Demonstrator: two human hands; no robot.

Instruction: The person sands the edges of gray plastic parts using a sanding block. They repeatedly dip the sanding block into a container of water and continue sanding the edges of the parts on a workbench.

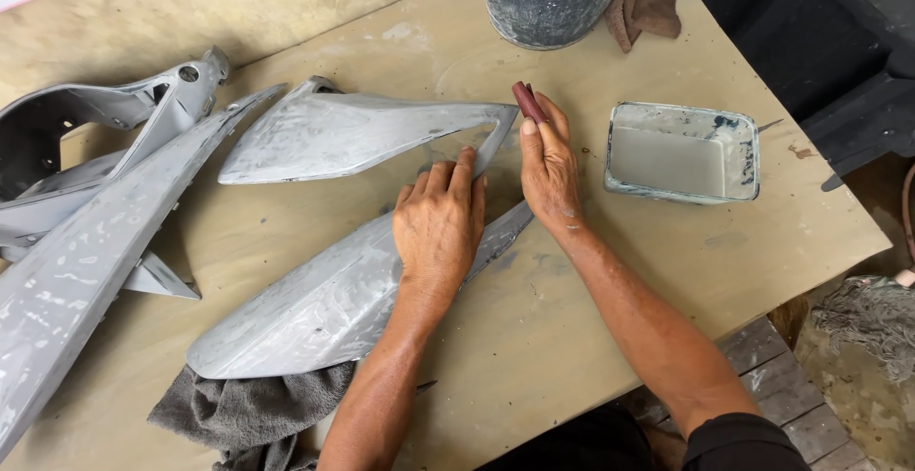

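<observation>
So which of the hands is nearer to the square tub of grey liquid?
Right. The right hand, pinching a folded dark red piece, lies just left of the square tub; the left hand rests farther left on a grey panel.

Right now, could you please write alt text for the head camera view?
A person's left hand presses flat on a grey primed body panel on a wooden table, while the right hand holds a folded dark red sandpaper piece beside a tray of cloudy water.
</observation>
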